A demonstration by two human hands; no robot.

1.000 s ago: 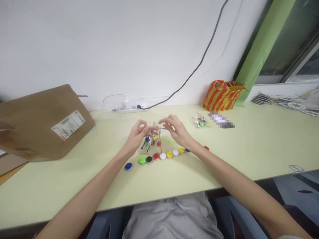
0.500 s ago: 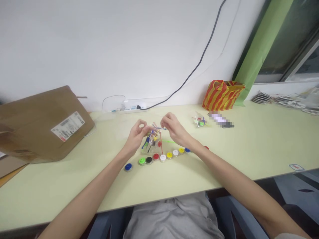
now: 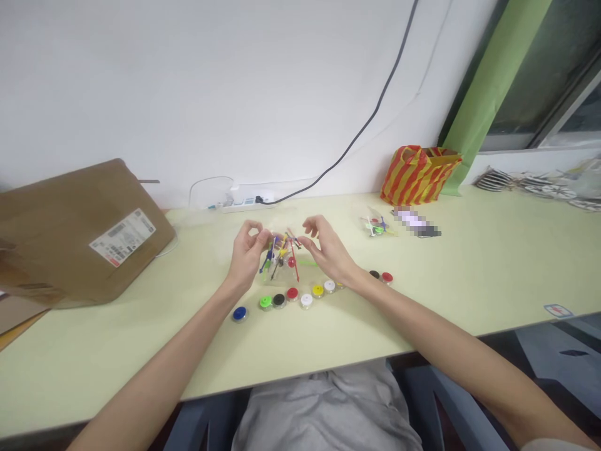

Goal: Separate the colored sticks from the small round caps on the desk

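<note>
My left hand point(image 3: 248, 250) pinches the upper left edge of a clear plastic bag point(image 3: 280, 274) between thumb and fingers, above the table. Colourful plastic arrow-shaped pointers point(image 3: 295, 266) in blue, red, yellow, black and other colours fill the bag, and several poke up at its top. Just right of the bag's top is my right hand point(image 3: 326, 246), its thumb and fingers apart with nothing visible between them. Small round discs with clear bases stand in a row nearer me, among them a blue disc point(image 3: 240, 314), a green disc point(image 3: 266, 302) and a red disc point(image 3: 292, 294). My right wrist hides part of the row.
A cardboard box point(image 3: 75, 244) stands at the left. Behind, a power strip point(image 3: 248, 202) lies against the wall. At the back right are another bag of pointers point(image 3: 375, 225), a blurred-out phone-like object point(image 3: 417, 222) and a striped carrier bag point(image 3: 417, 178).
My right hand's fingers, pinched together at the bag's top before, have spread apart. The bag has shifted slightly left with my left hand. A black disc shows beyond my right forearm.
</note>
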